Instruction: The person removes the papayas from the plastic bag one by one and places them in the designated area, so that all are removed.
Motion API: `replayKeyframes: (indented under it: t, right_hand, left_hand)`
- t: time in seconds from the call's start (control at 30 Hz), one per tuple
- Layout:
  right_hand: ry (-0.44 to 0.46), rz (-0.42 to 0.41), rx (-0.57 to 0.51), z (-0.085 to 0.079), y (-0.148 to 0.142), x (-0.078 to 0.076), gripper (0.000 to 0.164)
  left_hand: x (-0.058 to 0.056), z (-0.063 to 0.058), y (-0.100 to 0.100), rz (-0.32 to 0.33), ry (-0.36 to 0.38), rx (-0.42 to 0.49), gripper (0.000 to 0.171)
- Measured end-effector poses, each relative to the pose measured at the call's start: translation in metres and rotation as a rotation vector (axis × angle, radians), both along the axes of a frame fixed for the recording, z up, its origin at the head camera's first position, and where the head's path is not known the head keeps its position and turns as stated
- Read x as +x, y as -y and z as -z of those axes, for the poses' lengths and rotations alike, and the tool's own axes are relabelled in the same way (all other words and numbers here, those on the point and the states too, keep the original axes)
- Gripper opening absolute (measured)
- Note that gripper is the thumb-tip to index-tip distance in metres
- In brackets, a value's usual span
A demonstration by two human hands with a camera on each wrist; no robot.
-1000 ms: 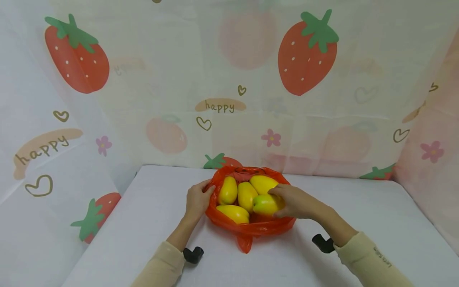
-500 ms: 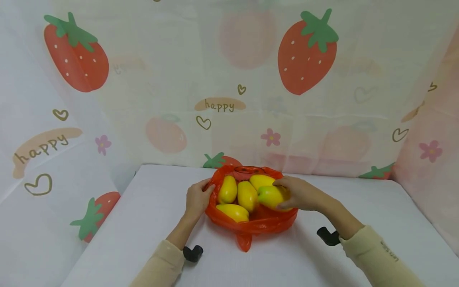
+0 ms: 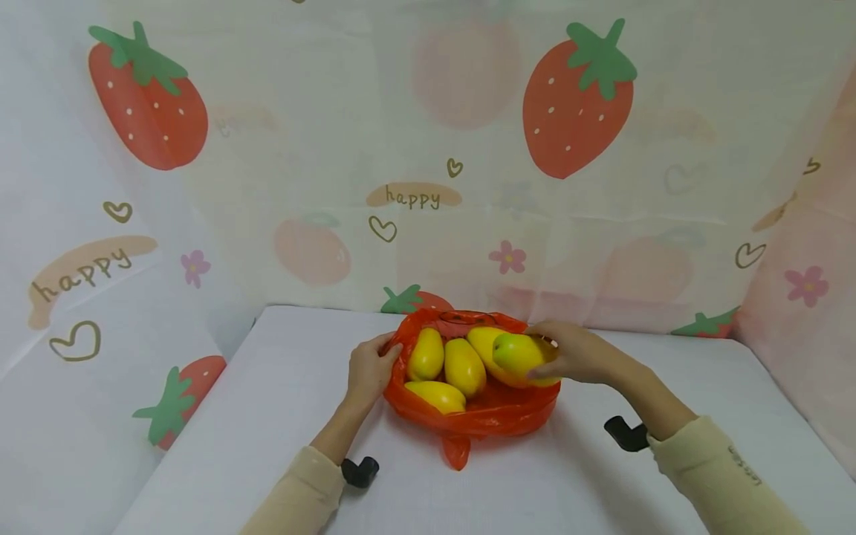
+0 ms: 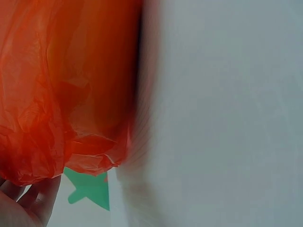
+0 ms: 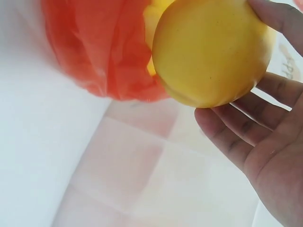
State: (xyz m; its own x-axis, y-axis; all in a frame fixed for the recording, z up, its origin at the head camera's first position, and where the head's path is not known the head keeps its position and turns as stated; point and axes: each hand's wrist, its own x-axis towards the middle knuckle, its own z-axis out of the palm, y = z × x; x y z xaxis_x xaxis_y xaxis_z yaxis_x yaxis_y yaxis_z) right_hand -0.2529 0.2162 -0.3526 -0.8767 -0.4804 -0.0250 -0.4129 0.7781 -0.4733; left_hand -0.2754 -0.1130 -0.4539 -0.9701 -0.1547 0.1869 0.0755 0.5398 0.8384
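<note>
A red plastic bag stands on the table with its mouth spread wide. Inside lie several yellow mangoes. My right hand grips another mango, yellow with a green end, over the bag's right side. In the right wrist view this mango sits between the thumb and the fingers, its lower side partly overlapping the bag. At the left rim my left hand holds the bag's edge; in the left wrist view its fingers meet the crumpled film.
The table has a white cover. Behind it hangs a curtain printed with strawberries, and printed sheets stand on both sides. A black bent piece is at the left wrist, and a similar one at the right.
My right hand has raised the green-ended mango from among the others and moved it to the right. The left hand stays at the bag's left rim.
</note>
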Motion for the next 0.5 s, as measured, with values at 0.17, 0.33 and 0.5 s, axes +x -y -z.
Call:
replayKeyframes:
  t: [0.17,0.33,0.5]
  right_hand:
    - [0.000,0.008,-0.009,-0.003,-0.007,-0.005,0.061]
    - [-0.016,0.001,-0.004,-0.004,-0.013,-0.011,0.056]
    - [-0.049,0.017,0.008,-0.006,-0.019,-0.015,0.054]
  left_hand:
    - [0.000,0.000,0.000,0.001,0.009,0.004,0.033]
    - [0.001,0.000,0.000,0.005,0.010,0.004,0.033]
    - [0.000,0.000,0.000,0.008,0.003,0.010,0.032]
